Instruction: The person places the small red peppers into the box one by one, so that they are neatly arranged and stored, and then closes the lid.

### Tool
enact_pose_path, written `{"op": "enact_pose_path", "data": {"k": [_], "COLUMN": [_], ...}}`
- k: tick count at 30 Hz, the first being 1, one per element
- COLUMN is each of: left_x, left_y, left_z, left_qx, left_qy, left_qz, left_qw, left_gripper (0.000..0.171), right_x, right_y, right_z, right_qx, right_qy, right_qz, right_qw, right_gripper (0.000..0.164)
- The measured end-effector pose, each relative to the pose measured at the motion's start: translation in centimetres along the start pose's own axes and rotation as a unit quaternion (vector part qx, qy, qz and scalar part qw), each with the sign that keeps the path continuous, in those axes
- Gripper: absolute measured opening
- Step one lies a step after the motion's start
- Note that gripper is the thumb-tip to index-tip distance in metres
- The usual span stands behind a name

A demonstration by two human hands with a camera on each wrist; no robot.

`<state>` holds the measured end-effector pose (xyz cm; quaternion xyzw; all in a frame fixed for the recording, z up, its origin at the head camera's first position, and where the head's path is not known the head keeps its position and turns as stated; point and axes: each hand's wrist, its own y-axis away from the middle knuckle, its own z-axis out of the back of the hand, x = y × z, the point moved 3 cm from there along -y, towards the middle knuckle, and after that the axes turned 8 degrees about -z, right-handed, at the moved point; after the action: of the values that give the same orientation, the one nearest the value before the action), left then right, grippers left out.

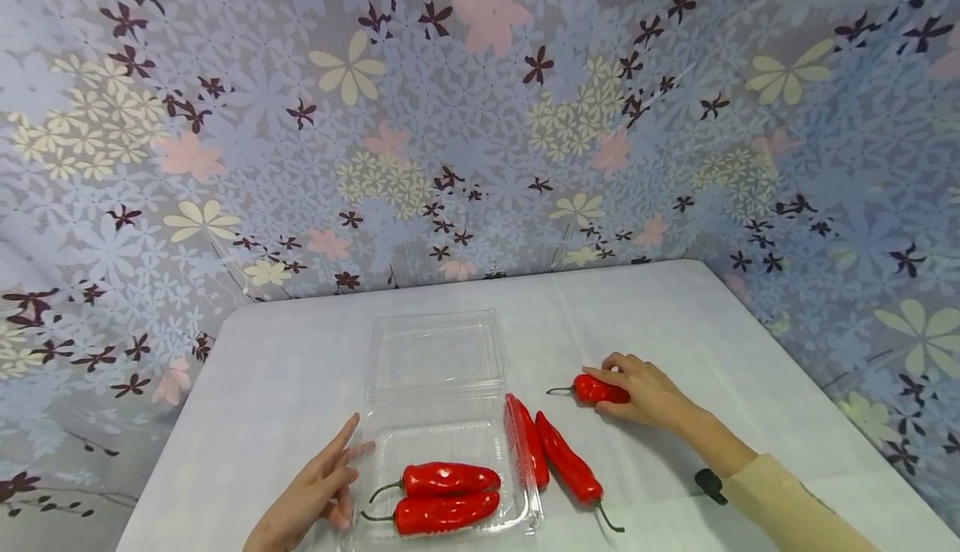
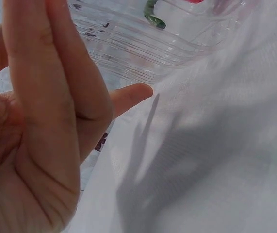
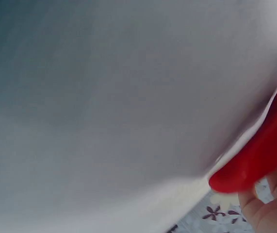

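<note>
My right hand (image 1: 637, 389) holds a red pepper (image 1: 588, 388) at the right of the table, thumb and fingers around its body, its stem pointing left. In the right wrist view the pepper's smooth tip (image 3: 240, 177) shows beside the fingers. A clear plastic clamshell container (image 1: 420, 444) lies with its lid (image 1: 438, 356) folded back. Two red peppers rest inside, an upper one (image 1: 450, 479) and a lower one (image 1: 447, 513), stems left. My left hand (image 1: 307, 494) is at the container's left wall, fingers mostly extended; whether they touch it, I cannot tell.
Right of the container lie two more red peppers, one against its wall (image 1: 536, 452) and one slanting beside it (image 1: 570, 462). A small black object (image 1: 710, 486) sits by the right sleeve. The white-covered table (image 1: 292, 368) meets a flowered backdrop (image 1: 480, 160).
</note>
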<state>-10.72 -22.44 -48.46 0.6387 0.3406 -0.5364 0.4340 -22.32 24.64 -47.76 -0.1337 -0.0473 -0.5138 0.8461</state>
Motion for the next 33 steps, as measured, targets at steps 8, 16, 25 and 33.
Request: {"op": "enact_pose_path", "data": {"k": [8, 16, 25, 33], "left_x": [0.0, 0.2, 0.2, 0.1], "left_y": [0.1, 0.2, 0.6, 0.6], "left_z": [-0.1, 0.1, 0.7, 0.8], "left_qx": [-0.003, 0.008, 0.007, 0.006], "left_qy": [0.002, 0.008, 0.014, 0.013], "left_qz": [0.006, 0.000, -0.011, -0.026], "left_qw": [1.0000, 0.9999, 0.9998, 0.9996], "left_gripper": [0.074, 0.075, 0.075, 0.078], "right_x": [-0.2, 2.6, 10.7, 17.9], "right_y": [-0.7, -3.6, -8.6, -9.8], "right_z": [1.9, 5.1, 6.9, 6.1], "right_qx": [-0.052, -0.067, 0.001, 0.077], "right_qy": [-0.157, -0.242, -0.321, -0.334], "right_qz": [-0.058, -0.055, 0.034, 0.120], "right_qw": [0.984, 0.966, 0.946, 0.932], "right_gripper": [0.049, 0.051, 0.050, 0.050]}}
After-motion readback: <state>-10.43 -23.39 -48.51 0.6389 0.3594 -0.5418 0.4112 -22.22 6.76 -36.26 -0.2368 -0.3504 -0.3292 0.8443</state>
